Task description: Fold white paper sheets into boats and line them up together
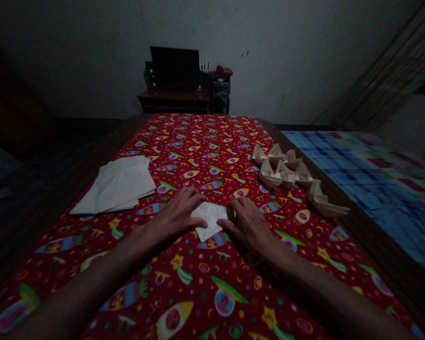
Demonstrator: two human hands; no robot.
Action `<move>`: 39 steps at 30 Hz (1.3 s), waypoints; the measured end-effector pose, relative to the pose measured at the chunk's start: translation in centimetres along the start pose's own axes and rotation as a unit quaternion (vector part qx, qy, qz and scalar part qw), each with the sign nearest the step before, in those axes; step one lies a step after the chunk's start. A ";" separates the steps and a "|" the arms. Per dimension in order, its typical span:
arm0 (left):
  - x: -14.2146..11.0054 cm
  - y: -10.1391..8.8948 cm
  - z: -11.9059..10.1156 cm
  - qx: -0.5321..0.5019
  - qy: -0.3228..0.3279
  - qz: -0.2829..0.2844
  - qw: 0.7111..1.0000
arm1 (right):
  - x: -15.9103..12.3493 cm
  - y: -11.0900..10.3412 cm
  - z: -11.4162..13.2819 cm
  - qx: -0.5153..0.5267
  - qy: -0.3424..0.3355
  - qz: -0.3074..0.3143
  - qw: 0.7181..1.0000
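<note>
Near the middle of the red cartoon-print tablecloth (pixel 205 156), a small white folded paper piece (pixel 209 219) lies flat between both hands. Its surface is matte and creased; its outline is roughly diamond-shaped, with one corner pointing toward the person and the long axis running near to far. The left hand (pixel 179 212) rests palm down on the paper's left edge, fingers extended and close together, pressing flat. The right hand (pixel 246 222) lies palm down on the right edge, fingers slightly curled, tips touching the paper. Neither hand pinches or lifts the piece.

Well to the left lies a loose stack of flat white paper sheets (pixel 116 185), edges unevenly aligned. To the right, near the table edge, sits a cluster of cream folded paper boats (pixel 290 172), pointed and angular, touching one another. The cloth is quilted, printed with rockets, stars and planets.
</note>
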State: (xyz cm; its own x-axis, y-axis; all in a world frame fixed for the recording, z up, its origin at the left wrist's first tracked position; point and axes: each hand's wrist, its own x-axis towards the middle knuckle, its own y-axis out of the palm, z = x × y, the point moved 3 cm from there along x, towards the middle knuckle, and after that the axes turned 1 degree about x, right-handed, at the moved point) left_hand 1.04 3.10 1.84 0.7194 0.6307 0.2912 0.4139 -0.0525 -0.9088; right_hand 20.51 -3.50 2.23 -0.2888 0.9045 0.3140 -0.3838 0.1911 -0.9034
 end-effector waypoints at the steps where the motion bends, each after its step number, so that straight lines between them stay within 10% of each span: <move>1: 0.0 0.0 -0.1 -0.001 0.001 0.000 1.000 | 0.0 0.2 0.0 0.007 0.000 -0.003 1.000; 22: 0.7 -0.2 0.9 -0.105 -0.031 0.003 0.994 | 0.2 2.1 -0.9 0.026 -0.051 -0.028 0.998; 31: -1.8 -1.3 -0.5 0.136 0.140 -0.006 0.981 | -0.8 -0.5 1.6 -0.101 -0.231 0.082 0.964; 39: -3.8 -0.7 -2.4 0.182 0.100 0.056 0.977 | -2.4 -0.5 2.0 -0.112 -0.259 0.063 0.957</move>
State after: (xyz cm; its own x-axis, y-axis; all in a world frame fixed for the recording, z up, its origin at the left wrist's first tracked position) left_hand -0.63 -1.13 2.11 0.8582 0.4716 0.2025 0.1258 0.1893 -0.9738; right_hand 19.61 -6.53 2.52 -0.7391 0.6261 0.2483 -0.1366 0.2216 -0.9655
